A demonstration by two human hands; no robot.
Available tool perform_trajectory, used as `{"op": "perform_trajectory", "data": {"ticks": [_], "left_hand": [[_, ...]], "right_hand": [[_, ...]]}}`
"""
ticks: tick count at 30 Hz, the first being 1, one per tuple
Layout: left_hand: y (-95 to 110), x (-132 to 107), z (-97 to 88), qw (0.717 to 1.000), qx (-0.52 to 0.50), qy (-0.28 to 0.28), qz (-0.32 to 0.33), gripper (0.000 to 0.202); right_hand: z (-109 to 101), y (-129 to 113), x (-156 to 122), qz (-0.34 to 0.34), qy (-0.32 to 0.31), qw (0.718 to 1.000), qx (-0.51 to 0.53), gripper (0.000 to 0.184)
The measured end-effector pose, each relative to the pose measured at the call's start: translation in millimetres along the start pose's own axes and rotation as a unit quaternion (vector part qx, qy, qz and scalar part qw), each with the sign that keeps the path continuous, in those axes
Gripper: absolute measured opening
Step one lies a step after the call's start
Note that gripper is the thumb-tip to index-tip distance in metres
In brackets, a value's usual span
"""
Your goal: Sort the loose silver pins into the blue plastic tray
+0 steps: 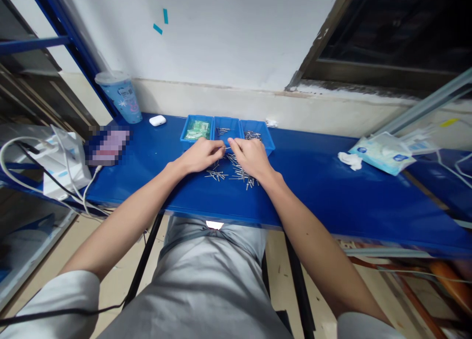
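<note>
A loose pile of small metal pins (236,173) lies on the blue table (317,182). My left hand (203,155) and my right hand (250,156) rest over the pile, fingertips meeting. Both hands have their fingers curled in a pinch around a thin metal pin (227,148) held between them. Just behind the hands stand three small blue trays: the left tray (197,130) holds green and white parts, the middle tray (225,127) a few pins, the right tray (257,131) more pins.
A plastic cup (120,97) and a white earbud case (157,120) stand at the back left. A white device with cables (61,162) sits at the left edge. Tissue packets (379,152) and a crumpled tissue (350,159) lie at the right.
</note>
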State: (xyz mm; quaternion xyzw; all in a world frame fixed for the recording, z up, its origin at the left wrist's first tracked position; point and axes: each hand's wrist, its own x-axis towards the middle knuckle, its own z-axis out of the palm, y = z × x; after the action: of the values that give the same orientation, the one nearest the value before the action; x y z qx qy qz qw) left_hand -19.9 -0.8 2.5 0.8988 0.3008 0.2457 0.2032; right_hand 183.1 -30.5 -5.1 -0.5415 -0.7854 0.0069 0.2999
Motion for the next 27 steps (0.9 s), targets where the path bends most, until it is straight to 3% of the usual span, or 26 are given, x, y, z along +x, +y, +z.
{"op": "perform_trajectory", "data": {"ticks": [13,19,23,25,27], "left_hand": [[1,0,-1.5,0.998,0.011,0.040,-0.040,0.030],[1,-1,-1.0,0.997,0.005,0.068,-0.037,0.030],[2,0,-1.4,0.989,0.008,0.136,-0.056,0.030],[1,1,-1.7,0.991,0.019,0.118,-0.057,0.029],[-3,2,-1.6,0.996,0.043,0.059,-0.043,0.027]], "right_hand": [[1,6,0,-0.088,0.016,0.990,0.105,0.013],[-1,5,-2,-0.063,0.043,0.993,0.087,0.024],[-8,-3,-3,-0.021,0.157,0.985,0.068,0.039],[-10,-9,-1,0.005,0.204,0.977,0.065,0.046],[-11,-13,4,0.011,0.212,0.975,0.062,0.050]]}}
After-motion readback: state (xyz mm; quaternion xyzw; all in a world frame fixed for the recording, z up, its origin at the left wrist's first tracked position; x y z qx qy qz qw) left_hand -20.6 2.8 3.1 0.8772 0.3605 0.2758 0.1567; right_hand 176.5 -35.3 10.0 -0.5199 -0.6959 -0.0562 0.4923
